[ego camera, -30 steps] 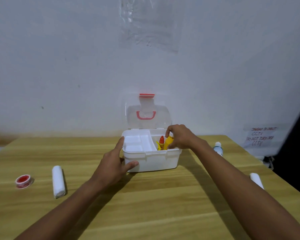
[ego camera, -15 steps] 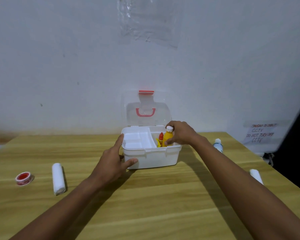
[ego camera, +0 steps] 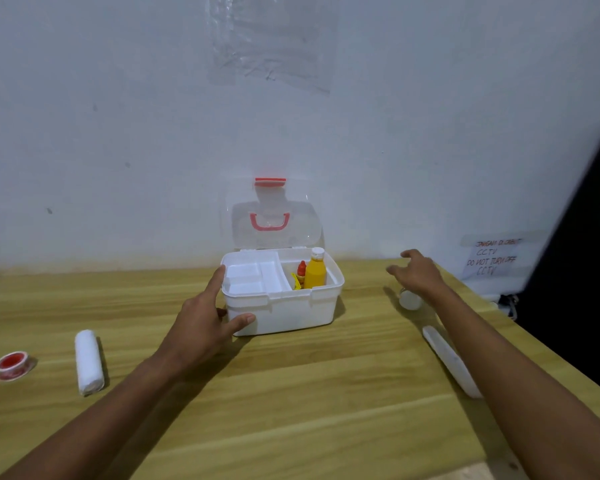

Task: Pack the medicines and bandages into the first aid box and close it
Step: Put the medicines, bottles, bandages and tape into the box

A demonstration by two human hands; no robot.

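Note:
The white first aid box [ego camera: 291,315] stands open mid-table, its clear lid [ego camera: 272,221] with a pink handle upright. In its right compartment stand a yellow bottle [ego camera: 315,271] and a small red-capped bottle [ego camera: 301,270]. My left hand [ego camera: 205,317] grips the box's front left corner. My right hand [ego camera: 414,273] hovers to the right of the box, fingers spread, holding nothing, above a white bottle [ego camera: 409,298] that it partly hides. A white bandage roll [ego camera: 89,362] and a red tape roll [ego camera: 13,365] lie at the left. Another white roll [ego camera: 447,358] lies under my right forearm.
The wooden table [ego camera: 291,393] butts against a white wall. Its right edge runs diagonally, with a dark area beyond. A paper note [ego camera: 492,258] hangs on the wall at the right.
My right hand let go of the yellow bottle, which now stands in the box, and moved right to above the white bottle. My left hand stayed on the box.

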